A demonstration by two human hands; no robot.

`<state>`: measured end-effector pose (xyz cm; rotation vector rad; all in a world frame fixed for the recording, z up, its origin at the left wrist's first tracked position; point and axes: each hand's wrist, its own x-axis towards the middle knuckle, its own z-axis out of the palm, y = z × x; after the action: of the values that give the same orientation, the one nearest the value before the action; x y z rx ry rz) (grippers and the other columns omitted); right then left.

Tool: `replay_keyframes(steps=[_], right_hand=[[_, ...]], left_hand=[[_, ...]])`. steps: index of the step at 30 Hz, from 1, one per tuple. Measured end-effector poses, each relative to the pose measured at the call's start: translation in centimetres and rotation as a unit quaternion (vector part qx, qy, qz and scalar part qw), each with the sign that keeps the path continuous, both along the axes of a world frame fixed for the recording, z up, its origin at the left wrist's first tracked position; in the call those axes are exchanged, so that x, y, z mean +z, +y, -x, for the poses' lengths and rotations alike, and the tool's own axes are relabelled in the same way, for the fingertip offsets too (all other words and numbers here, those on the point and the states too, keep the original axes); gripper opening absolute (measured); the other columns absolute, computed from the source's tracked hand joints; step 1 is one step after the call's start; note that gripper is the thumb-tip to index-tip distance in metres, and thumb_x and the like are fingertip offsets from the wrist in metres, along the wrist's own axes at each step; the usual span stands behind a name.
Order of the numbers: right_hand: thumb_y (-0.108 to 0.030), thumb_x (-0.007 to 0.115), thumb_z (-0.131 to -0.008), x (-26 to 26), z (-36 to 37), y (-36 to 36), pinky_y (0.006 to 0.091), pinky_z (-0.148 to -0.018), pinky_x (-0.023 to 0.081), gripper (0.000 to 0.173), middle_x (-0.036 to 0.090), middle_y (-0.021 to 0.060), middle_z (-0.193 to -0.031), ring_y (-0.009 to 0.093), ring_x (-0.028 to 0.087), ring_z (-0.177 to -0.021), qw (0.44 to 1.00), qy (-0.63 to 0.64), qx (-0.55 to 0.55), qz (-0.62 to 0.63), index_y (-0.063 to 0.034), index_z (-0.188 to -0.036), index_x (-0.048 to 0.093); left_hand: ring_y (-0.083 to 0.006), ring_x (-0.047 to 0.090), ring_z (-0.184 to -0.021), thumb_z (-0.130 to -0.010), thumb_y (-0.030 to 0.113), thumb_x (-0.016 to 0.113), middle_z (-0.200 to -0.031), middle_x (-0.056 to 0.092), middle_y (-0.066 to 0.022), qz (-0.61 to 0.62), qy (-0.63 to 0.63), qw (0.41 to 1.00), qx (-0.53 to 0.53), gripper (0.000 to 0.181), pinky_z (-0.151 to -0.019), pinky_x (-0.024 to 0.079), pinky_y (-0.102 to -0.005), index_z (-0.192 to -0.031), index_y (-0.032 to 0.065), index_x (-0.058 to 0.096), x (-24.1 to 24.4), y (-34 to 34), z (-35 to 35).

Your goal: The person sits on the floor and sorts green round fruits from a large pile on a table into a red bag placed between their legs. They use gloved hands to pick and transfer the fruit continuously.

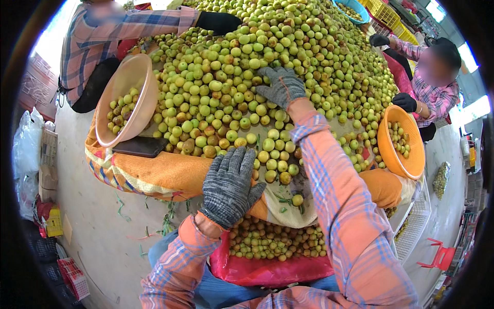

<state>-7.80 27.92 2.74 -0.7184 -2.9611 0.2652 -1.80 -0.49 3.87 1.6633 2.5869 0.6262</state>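
Observation:
A large heap of green and brownish jujube-like fruits (pixel 216 89) spreads over the table before me. My right hand (pixel 283 85), in a grey knit glove, lies palm down on the heap with its thumb spread from the fingers. Whatever is beneath that palm is hidden. At the table's padded front edge (pixel 170 174), covered in orange patterned cloth, my left hand (pixel 231 185) rests flat in a matching glove, fingertips beside the nearest fruits. A red-pink lined container (pixel 270 270) of browner fruits (pixel 278 241) sits at my lap, below the edge.
A peach basin (pixel 148 96) and dark phone-like slab (pixel 141 146) are left; an orange basket (pixel 418 154) is right. Two people in plaid sleeves work nearby, one black-gloved hand (pixel 220 23) at the heap. A white crate (pixel 418 220) and red stool (pixel 440 255) stand right.

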Motion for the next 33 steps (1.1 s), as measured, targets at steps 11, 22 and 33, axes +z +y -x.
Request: replay_keyframes(steps=[11,22,33], right_hand=[[-0.033,0.067,-0.087,2.1,-14.1,-0.4,0.0407,-0.099,0.050,0.039,0.064,0.0119,-0.125,0.029,0.061,-0.114,0.943,-0.028,0.246,0.223,-0.0151,-0.122,0.066],[-0.070,0.054,-0.085,-4.6,-4.0,8.4,0.0509,-0.114,0.033,0.082,0.034,0.0276,-0.151,0.047,0.031,-0.140,0.988,0.029,-0.067,-0.140,-0.0213,-0.150,0.039],[-0.057,0.056,-0.091,-3.6,-16.7,1.9,0.0518,-0.116,0.027,0.067,0.039,0.0211,-0.150,0.047,0.030,-0.140,0.997,-0.039,0.031,-0.050,-0.0171,-0.144,0.048]], left_hand=[[-0.0387,0.044,-0.133,-0.071,0.054,0.076,-0.143,0.046,-0.0240,0.059,-0.020,0.998,0.001,0.093,-0.112,0.031,-0.0507,-0.141,0.0020,0.044,0.6,0.3,-0.4],[-0.0407,0.045,-0.132,-0.073,0.055,0.074,-0.140,0.048,-0.0259,0.076,-0.005,0.997,-0.018,0.089,-0.111,0.031,-0.0534,-0.138,-0.0006,0.047,0.1,0.4,-0.5],[-0.0390,0.044,-0.133,-0.077,0.058,0.069,-0.140,0.049,-0.0248,0.101,0.013,0.994,-0.027,0.086,-0.113,0.029,-0.0525,-0.138,0.0011,0.049,0.2,0.9,-0.4]])
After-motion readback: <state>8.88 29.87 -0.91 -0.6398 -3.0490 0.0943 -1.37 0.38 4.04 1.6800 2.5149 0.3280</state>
